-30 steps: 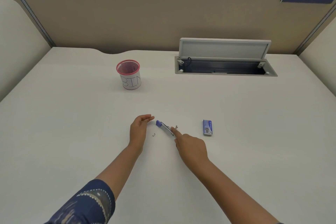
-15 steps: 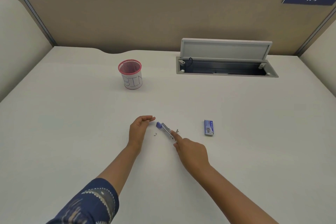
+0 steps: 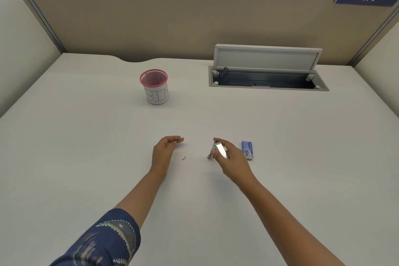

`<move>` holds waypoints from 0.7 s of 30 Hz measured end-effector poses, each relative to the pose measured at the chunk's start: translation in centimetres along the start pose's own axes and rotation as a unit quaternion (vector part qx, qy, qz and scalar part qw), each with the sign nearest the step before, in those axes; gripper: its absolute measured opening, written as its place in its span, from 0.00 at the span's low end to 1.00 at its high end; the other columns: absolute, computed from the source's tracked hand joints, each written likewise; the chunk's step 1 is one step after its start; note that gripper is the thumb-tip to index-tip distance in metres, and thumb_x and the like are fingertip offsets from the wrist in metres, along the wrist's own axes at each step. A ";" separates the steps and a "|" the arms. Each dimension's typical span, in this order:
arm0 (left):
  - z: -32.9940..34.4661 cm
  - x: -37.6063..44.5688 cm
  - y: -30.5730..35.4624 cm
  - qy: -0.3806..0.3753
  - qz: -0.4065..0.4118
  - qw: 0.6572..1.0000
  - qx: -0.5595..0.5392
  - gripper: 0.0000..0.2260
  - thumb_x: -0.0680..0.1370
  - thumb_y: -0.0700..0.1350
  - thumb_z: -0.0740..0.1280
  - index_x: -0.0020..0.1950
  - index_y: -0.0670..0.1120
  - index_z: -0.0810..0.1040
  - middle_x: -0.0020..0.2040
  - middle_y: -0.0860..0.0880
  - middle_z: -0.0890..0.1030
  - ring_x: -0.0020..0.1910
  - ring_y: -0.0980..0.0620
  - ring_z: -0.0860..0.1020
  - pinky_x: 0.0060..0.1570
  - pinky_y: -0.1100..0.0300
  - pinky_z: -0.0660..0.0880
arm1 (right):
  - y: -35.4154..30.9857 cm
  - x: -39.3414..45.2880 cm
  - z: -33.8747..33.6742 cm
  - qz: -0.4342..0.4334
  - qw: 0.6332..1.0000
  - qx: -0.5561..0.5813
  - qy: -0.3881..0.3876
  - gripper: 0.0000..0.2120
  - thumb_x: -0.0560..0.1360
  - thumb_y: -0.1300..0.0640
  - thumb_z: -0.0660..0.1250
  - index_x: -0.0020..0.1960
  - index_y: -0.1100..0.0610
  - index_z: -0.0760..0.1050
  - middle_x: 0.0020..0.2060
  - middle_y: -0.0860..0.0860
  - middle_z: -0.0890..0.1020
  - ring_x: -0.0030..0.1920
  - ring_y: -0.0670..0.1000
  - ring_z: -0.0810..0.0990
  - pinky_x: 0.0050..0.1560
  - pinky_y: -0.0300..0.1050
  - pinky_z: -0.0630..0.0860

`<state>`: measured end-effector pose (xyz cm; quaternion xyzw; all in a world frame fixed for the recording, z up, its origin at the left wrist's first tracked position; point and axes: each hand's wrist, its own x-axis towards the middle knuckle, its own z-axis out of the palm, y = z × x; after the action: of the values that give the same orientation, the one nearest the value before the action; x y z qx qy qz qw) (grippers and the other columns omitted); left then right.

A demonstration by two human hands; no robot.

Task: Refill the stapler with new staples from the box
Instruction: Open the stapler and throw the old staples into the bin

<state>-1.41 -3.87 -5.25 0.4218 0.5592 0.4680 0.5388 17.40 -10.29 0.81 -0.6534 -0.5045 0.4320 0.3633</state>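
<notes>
My right hand (image 3: 232, 157) grips the small stapler (image 3: 219, 149) just above the desk, its silver metal side turned up and most of its body hidden by my fingers. The blue staple box (image 3: 247, 149) lies flat on the desk just right of that hand, apart from it. My left hand (image 3: 165, 150) rests on the desk to the left with fingers loosely curled and holds nothing. A single bent staple (image 3: 184, 158) lies on the desk between my two hands.
A pink mesh cup marked BIN (image 3: 155, 87) stands at the back left. An open cable hatch (image 3: 267, 75) with its lid raised sits at the back right. A beige partition wall (image 3: 172, 17) closes off the desk's far edge.
My right hand has taken hold of the stapler, lifted it off the desk and moved it right towards the box. The left hand has stayed put.
</notes>
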 end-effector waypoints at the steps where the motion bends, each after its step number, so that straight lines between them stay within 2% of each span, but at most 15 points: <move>1: 0.0 0.0 0.0 0.000 -0.001 1.000 0.001 0.10 0.76 0.37 0.60 0.48 0.48 0.79 0.48 0.53 0.83 0.54 0.55 0.78 0.58 0.59 0.70 | 0.0 0.1 -0.2 0.008 1.000 0.011 0.005 0.14 0.76 0.52 0.64 0.61 0.50 0.73 0.37 0.40 0.77 0.30 0.36 0.73 0.35 0.31 0.67; 3: 0.1 -0.1 0.0 0.001 -0.003 1.000 0.002 0.10 0.77 0.37 0.60 0.48 0.48 0.79 0.49 0.51 0.83 0.54 0.55 0.78 0.58 0.59 0.70 | 0.2 0.4 -0.5 0.030 0.999 0.019 0.010 0.12 0.76 0.51 0.63 0.60 0.50 0.73 0.31 0.41 0.74 0.28 0.39 0.70 0.33 0.33 0.67; 5: 0.1 -0.1 0.0 0.002 -0.002 1.000 0.001 0.10 0.77 0.37 0.60 0.48 0.48 0.79 0.50 0.50 0.83 0.54 0.55 0.78 0.58 0.59 0.70 | 0.3 0.6 -0.9 0.043 0.999 0.032 0.009 0.10 0.77 0.50 0.62 0.57 0.50 0.74 0.28 0.44 0.73 0.24 0.40 0.68 0.26 0.33 0.67; 7: 0.0 -0.1 0.0 0.001 -0.001 1.000 0.004 0.10 0.77 0.37 0.60 0.48 0.48 0.79 0.49 0.51 0.83 0.54 0.56 0.78 0.58 0.60 0.70 | 0.4 0.7 -1.1 0.045 0.999 0.029 0.011 0.09 0.77 0.51 0.61 0.55 0.51 0.74 0.26 0.48 0.72 0.20 0.41 0.67 0.22 0.32 0.67; 11: 0.0 -0.1 0.0 0.000 0.002 1.000 0.006 0.10 0.77 0.36 0.59 0.49 0.47 0.79 0.49 0.51 0.83 0.54 0.55 0.77 0.58 0.60 0.69 | 0.8 1.2 -0.8 0.070 0.997 0.026 0.015 0.10 0.78 0.48 0.58 0.47 0.53 0.74 0.24 0.47 0.73 0.19 0.42 0.69 0.28 0.37 0.69; 13: 0.1 -0.2 0.1 0.001 0.003 1.000 0.008 0.10 0.77 0.36 0.59 0.49 0.46 0.78 0.50 0.48 0.83 0.54 0.55 0.77 0.57 0.61 0.69 | 1.1 1.4 -0.6 0.100 0.994 0.034 0.015 0.13 0.78 0.46 0.57 0.43 0.53 0.73 0.22 0.46 0.73 0.18 0.43 0.70 0.28 0.38 0.67; 16: 0.2 -0.2 0.2 0.002 0.003 1.000 0.008 0.10 0.77 0.35 0.59 0.50 0.45 0.78 0.50 0.47 0.83 0.52 0.57 0.77 0.56 0.63 0.69 | 1.7 1.9 -0.3 0.179 0.982 0.065 0.003 0.16 0.79 0.46 0.53 0.42 0.55 0.71 0.17 0.46 0.74 0.16 0.45 0.71 0.21 0.34 0.63; 21: 0.2 -0.3 0.2 -0.003 0.012 1.000 0.016 0.09 0.77 0.35 0.59 0.51 0.45 0.78 0.50 0.47 0.82 0.53 0.56 0.77 0.53 0.66 0.69 | 2.3 2.1 -0.2 0.274 0.960 0.042 -0.033 0.15 0.78 0.50 0.49 0.41 0.57 0.69 0.18 0.51 0.77 0.18 0.49 0.75 0.29 0.37 0.66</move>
<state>-1.21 -4.13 -4.95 0.4385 0.5597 0.4639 0.5285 18.59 -8.77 -1.65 -0.7362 -0.2993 0.5568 0.2415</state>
